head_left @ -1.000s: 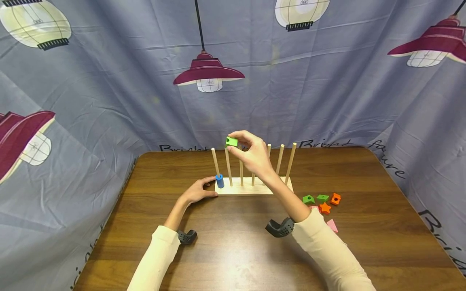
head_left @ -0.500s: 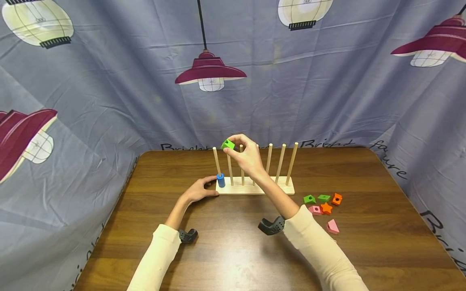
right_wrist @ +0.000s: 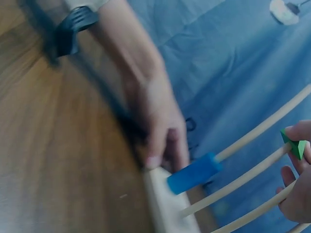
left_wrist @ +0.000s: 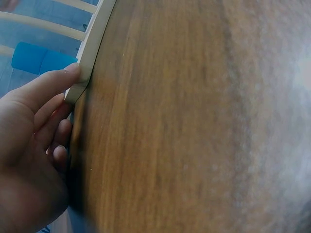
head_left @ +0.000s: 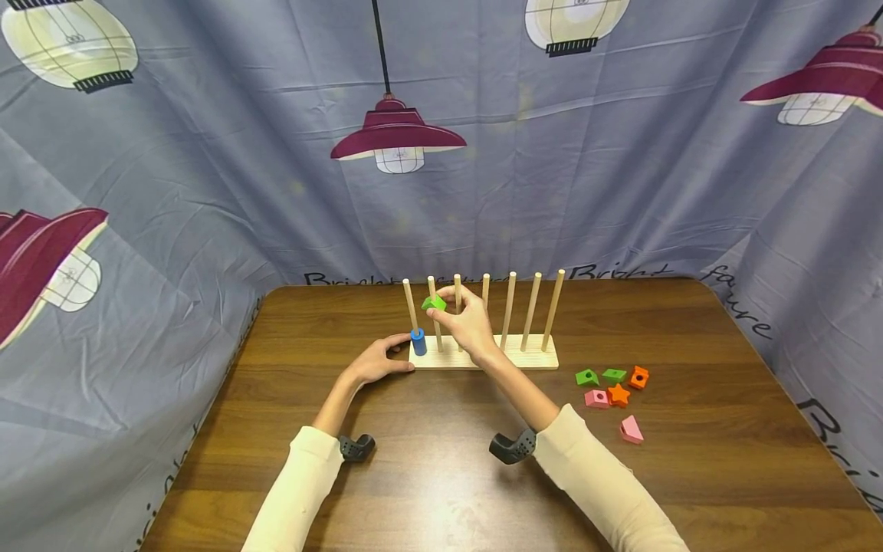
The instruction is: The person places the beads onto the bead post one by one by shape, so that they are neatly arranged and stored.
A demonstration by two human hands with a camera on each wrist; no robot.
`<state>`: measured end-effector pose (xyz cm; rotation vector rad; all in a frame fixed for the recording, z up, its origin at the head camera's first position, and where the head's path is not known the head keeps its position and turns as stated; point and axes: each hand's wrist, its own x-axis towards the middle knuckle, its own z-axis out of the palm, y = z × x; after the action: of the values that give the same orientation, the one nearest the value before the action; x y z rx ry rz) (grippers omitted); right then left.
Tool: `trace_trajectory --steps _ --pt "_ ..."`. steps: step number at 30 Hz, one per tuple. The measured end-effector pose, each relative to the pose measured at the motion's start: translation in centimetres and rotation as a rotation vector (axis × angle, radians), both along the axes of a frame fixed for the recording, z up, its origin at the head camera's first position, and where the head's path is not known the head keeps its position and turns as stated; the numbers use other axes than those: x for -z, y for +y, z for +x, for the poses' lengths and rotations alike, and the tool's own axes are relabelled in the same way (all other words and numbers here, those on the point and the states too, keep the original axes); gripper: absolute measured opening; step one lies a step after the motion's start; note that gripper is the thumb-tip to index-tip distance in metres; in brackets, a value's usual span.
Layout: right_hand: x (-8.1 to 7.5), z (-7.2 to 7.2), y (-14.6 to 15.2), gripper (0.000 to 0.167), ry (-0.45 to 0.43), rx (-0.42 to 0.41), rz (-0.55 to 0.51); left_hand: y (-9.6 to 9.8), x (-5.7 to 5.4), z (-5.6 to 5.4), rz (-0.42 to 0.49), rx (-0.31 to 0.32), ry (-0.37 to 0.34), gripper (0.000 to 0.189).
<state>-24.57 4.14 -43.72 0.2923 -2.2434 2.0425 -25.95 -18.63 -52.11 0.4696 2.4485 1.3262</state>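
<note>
A pale wooden peg board (head_left: 483,360) bears a row of several upright pegs. My left hand (head_left: 375,361) grips its left end, thumb at the front edge and fingers toward the back; the left wrist view shows the thumb (left_wrist: 53,82) against the wood. Blue cylinder beads (head_left: 418,343) sit at the foot of the leftmost peg, with a seam between them in the left wrist view. My right hand (head_left: 474,326) pinches a green block (head_left: 433,303) between thumb and fingers. That block is threaded on the second peg from the left, near its upper part.
Right of the board lie loose blocks: two green ones (head_left: 587,378), an orange block (head_left: 638,377), an orange star (head_left: 618,395) and two pink ones (head_left: 631,430). All rest on the brown wooden table (head_left: 428,475). A patterned curtain (head_left: 276,153) hangs behind.
My right hand has brought the green block left to the second peg, over its tip and a little way down it. My left hand stays at the board's end.
</note>
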Motion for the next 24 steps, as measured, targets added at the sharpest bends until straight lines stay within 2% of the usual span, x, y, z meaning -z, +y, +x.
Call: trace_trajectory --steps 8,12,19,24 --pt "5.4 0.4 -0.1 0.028 -0.131 0.027 0.031 0.2 -0.1 0.1 0.016 -0.009 -0.002 0.069" --pt "7.2 0.5 0.0 0.029 -0.183 0.034 0.057 0.2 0.0 0.1 0.015 -0.008 -0.001 0.069" --pt "8.0 0.8 0.4 0.031 -0.158 0.069 0.182 0.2 0.2 0.0 0.023 -0.004 0.007 0.069" --pt "7.3 1.9 1.8 0.049 -0.164 -0.021 0.215 0.1 0.0 0.1 0.020 -0.007 0.006 0.069"
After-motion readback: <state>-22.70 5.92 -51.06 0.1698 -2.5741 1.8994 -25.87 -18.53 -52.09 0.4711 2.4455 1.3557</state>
